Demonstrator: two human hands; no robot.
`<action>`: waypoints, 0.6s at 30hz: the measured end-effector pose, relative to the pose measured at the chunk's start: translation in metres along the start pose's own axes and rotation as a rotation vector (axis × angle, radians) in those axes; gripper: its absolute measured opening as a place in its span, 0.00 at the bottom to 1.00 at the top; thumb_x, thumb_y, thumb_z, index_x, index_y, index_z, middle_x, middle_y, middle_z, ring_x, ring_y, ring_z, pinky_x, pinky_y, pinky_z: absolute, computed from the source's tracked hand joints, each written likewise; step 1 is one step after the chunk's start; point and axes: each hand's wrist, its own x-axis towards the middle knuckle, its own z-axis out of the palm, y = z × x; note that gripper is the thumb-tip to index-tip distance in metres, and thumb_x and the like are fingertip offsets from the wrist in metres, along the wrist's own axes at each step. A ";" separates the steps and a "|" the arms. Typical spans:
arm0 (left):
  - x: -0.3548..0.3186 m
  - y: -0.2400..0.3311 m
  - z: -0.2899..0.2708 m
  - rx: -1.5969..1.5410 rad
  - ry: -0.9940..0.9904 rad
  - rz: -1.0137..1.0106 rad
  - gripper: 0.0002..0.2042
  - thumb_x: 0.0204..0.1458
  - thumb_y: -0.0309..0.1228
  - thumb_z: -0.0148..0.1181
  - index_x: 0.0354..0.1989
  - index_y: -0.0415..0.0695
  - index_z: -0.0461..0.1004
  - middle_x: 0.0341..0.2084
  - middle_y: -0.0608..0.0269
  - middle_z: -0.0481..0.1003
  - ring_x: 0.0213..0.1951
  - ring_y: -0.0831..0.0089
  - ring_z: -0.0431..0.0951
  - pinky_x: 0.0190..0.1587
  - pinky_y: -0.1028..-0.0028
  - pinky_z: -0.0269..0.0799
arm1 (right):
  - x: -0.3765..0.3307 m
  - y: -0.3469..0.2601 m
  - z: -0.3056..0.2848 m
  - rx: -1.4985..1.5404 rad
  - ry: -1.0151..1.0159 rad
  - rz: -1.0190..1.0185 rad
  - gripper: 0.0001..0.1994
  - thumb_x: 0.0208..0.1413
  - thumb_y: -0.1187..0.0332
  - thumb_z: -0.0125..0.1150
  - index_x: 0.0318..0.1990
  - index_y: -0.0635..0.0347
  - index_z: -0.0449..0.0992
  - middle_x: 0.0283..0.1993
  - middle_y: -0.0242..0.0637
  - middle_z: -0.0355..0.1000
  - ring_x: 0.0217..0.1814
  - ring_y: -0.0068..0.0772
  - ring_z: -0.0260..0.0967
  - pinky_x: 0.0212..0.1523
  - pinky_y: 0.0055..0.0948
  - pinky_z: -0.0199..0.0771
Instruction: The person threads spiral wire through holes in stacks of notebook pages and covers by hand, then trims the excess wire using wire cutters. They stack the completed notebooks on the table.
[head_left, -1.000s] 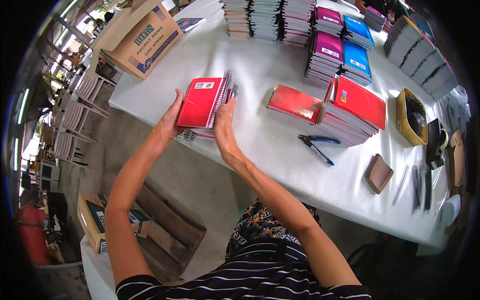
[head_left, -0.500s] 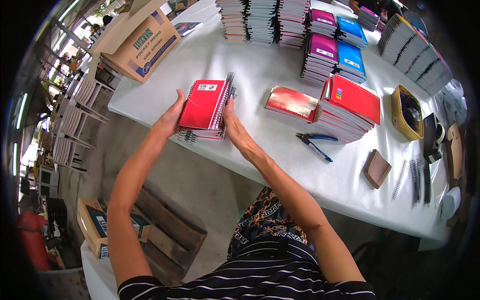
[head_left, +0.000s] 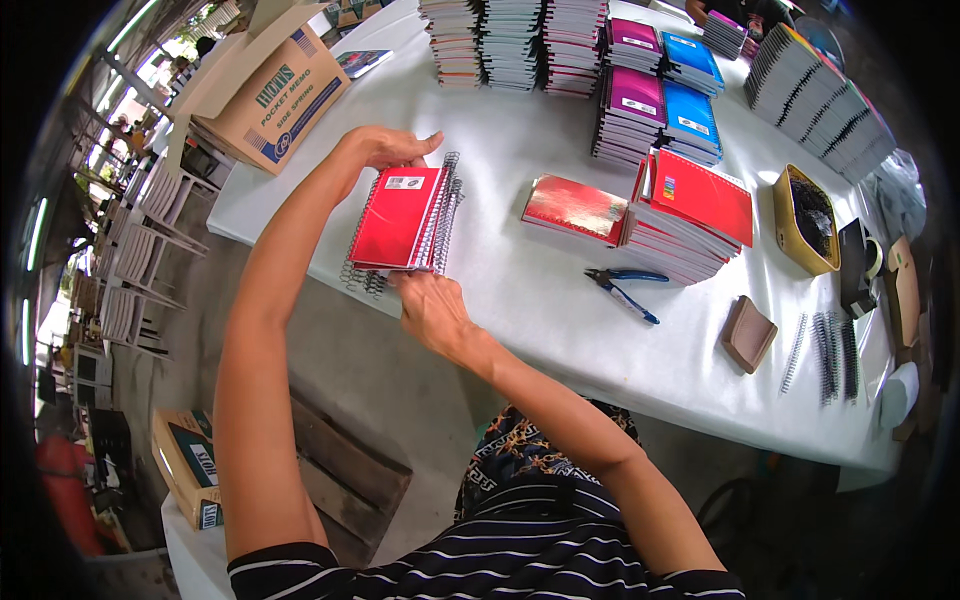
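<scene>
A stack of red spiral notebooks [head_left: 395,222] lies near the table's front left edge, with loose wire coils sticking out along both its sides. My left hand [head_left: 392,148] is at the stack's far end, its thumb stretched out and its fingers bent down against the end, partly hidden. At the near end, my right hand [head_left: 436,308] has its fingers curled against the bottom of the stack. Between them the two hands hold the stack from end to end. Blue-handled cutting pliers [head_left: 625,292] lie spread on the table to the right.
A shiny red-covered pad [head_left: 577,208] lies beside a pile of red-covered notebooks [head_left: 695,215]. Behind are tall notebook stacks [head_left: 513,45]. On the right are a yellow basket [head_left: 783,220], a brown dish [head_left: 748,335] and black coils [head_left: 828,358]. An open carton [head_left: 275,100] stands at far left.
My hands have moved from the stack's left and right sides to its far and near ends. The left went away from me, the right came nearer. The view has shifted slightly.
</scene>
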 end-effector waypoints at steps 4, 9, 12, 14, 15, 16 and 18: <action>0.011 0.001 -0.005 -0.134 0.125 0.076 0.44 0.57 0.71 0.29 0.52 0.40 0.76 0.53 0.50 0.72 0.57 0.64 0.69 0.63 0.63 0.60 | -0.007 0.029 -0.021 0.175 -0.100 0.058 0.13 0.43 0.81 0.54 0.40 0.68 0.75 0.33 0.49 0.77 0.33 0.48 0.75 0.35 0.45 0.74; -0.025 -0.086 0.032 -0.754 0.828 0.278 0.45 0.59 0.68 0.31 0.69 0.39 0.58 0.73 0.49 0.45 0.72 0.64 0.48 0.70 0.61 0.42 | -0.003 0.041 -0.070 0.459 0.392 0.339 0.11 0.63 0.73 0.52 0.46 0.69 0.77 0.37 0.47 0.79 0.37 0.32 0.75 0.42 0.35 0.75; -0.035 -0.053 0.059 -1.305 0.474 0.030 0.40 0.62 0.63 0.36 0.71 0.40 0.53 0.72 0.48 0.49 0.71 0.64 0.52 0.71 0.59 0.43 | 0.030 0.045 -0.061 0.769 0.420 0.340 0.31 0.68 0.56 0.44 0.67 0.76 0.50 0.68 0.66 0.52 0.72 0.58 0.49 0.71 0.39 0.49; -0.031 -0.044 0.086 -1.270 0.276 0.262 0.40 0.63 0.60 0.41 0.73 0.41 0.47 0.71 0.46 0.51 0.71 0.61 0.51 0.71 0.57 0.40 | 0.046 0.024 -0.034 0.784 0.365 0.340 0.40 0.69 0.51 0.42 0.70 0.79 0.37 0.74 0.68 0.39 0.78 0.57 0.34 0.75 0.37 0.34; -0.029 -0.036 0.096 -1.249 0.167 0.384 0.40 0.63 0.59 0.43 0.73 0.42 0.44 0.70 0.45 0.51 0.71 0.59 0.50 0.72 0.55 0.39 | 0.046 0.018 -0.025 0.688 0.341 0.330 0.43 0.68 0.49 0.41 0.70 0.81 0.30 0.75 0.68 0.32 0.80 0.55 0.27 0.76 0.36 0.27; -0.032 -0.030 0.099 -1.225 0.169 0.382 0.41 0.62 0.58 0.45 0.74 0.42 0.43 0.71 0.45 0.50 0.72 0.59 0.50 0.72 0.57 0.40 | 0.053 0.027 -0.025 0.750 0.393 0.262 0.44 0.68 0.48 0.43 0.69 0.82 0.32 0.74 0.69 0.35 0.79 0.57 0.30 0.76 0.39 0.30; -0.043 -0.028 0.099 -1.184 0.183 0.372 0.43 0.61 0.57 0.49 0.74 0.42 0.40 0.71 0.45 0.49 0.72 0.59 0.49 0.72 0.60 0.41 | 0.044 0.044 -0.040 0.828 0.184 0.294 0.44 0.68 0.47 0.43 0.70 0.81 0.32 0.75 0.69 0.34 0.79 0.58 0.30 0.76 0.39 0.30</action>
